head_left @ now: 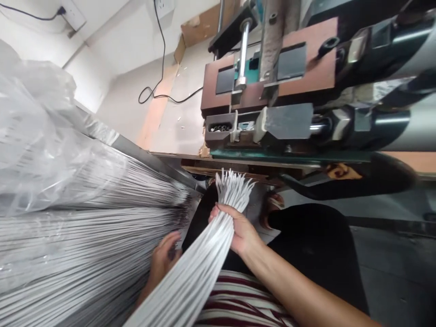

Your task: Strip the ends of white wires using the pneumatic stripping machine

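My right hand (243,229) is wrapped round a thick bundle of pale grey-white cords (194,268) near its far end. Past my fingers the loose cord tips fan out, while the rest of the bundle slants down to the lower left across my lap. My left hand (161,259) is beside the bundle on its left, its fingers bent and apart with nothing visible in them; part of this hand is behind the cords. Long rows of similar cords (85,254) lie to the left of that hand.
Crumpled clear plastic (44,145) covers part of the cords at left. Ahead, a clamping machine (289,120) with metal blocks stands on the worktable (184,118). A small bin of parts (220,128) is at its front. A black cable (163,59) trails across the table.
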### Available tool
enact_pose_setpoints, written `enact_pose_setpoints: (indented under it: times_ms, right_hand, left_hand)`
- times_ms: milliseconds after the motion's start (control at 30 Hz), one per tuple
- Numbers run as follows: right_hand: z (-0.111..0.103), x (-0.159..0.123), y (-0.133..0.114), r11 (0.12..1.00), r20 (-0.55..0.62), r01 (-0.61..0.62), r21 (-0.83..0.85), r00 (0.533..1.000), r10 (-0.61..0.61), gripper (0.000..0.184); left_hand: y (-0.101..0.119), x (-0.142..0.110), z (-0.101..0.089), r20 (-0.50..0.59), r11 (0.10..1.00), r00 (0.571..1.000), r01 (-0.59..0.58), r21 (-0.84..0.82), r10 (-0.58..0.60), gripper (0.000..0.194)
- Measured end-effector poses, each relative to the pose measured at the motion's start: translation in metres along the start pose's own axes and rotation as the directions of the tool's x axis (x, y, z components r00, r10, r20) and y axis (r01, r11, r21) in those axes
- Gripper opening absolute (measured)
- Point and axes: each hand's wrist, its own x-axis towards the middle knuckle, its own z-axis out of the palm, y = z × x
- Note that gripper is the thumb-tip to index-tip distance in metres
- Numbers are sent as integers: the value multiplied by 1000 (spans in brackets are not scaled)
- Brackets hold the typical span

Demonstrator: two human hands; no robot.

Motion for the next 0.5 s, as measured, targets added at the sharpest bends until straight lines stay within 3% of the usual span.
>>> enact_pose_setpoints:
  times_ms: [100, 200, 300, 500]
  right_hand:
    - [-24, -18, 4, 1000, -64, 12, -1, 998, -12, 17]
    - [-40, -26, 10, 1000, -116, -23, -7, 993, 22, 18]
    - [-43, -31, 10, 998, -132, -54, -15, 990, 52, 18]
    - [-42, -44, 5, 998, -121, -27, -58, 992, 20, 13]
  left_hand:
    - [7, 62, 38, 83, 975, 985, -160, 157, 149, 33]
    - [-1, 107, 58, 177, 911, 961, -261, 319, 214, 33]
    - [-24, 124, 59, 206, 841, 959, -271, 468, 194, 35]
    - [-62, 127, 46, 172, 756, 980, -188, 627, 101, 33]
